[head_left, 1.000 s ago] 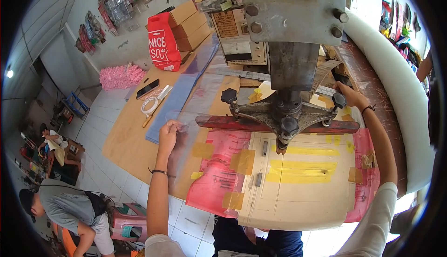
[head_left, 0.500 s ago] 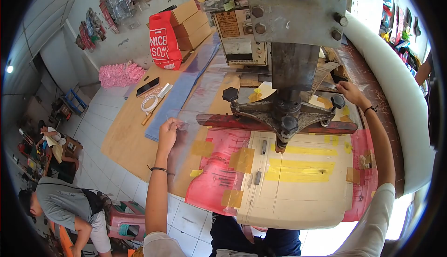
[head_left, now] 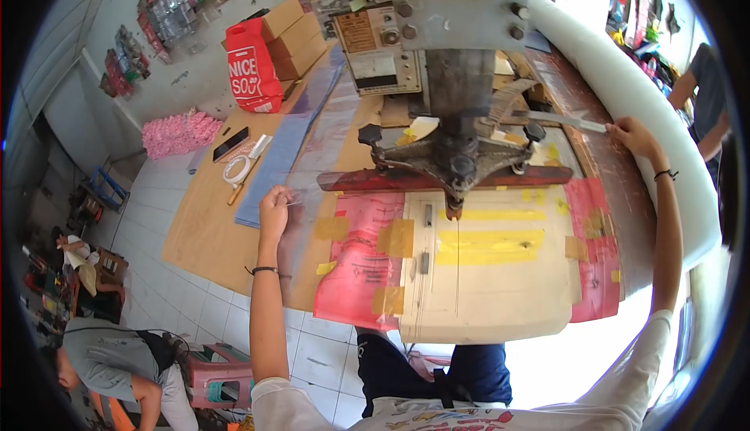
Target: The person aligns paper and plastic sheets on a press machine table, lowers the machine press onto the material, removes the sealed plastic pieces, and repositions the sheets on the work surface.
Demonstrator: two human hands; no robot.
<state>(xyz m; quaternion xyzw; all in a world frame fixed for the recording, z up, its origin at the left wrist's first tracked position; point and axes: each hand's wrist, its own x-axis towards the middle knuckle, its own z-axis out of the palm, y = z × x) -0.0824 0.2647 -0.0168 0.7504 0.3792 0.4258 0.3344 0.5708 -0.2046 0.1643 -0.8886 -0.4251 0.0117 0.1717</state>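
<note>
Clear plastic film [head_left: 308, 189] lies over the board left of the press, and my left hand [head_left: 275, 208] pinches its edge. On the far right, my right hand [head_left: 634, 135] grips the end of a metal ruler-like strip [head_left: 570, 121], which reaches back behind the press head. The press head [head_left: 461, 161] carries a red-edged bar [head_left: 351, 182] above a cream sheet [head_left: 492, 298]. Yellow tape [head_left: 491, 247] and small metal pieces [head_left: 425, 263] are on that sheet. Red film [head_left: 359, 251] sticks out on both its sides.
Blue film [head_left: 273, 173], a phone [head_left: 231, 143], a tape roll [head_left: 236, 170] and a red bag [head_left: 251, 67] are on the left table. A white roll [head_left: 633, 103] runs along the right. People [head_left: 117, 361] are at far left, lower left and right.
My right hand has moved outward to the right with the metal strip, which now shows more. My left hand stays at the film. The whole view has shifted slightly.
</note>
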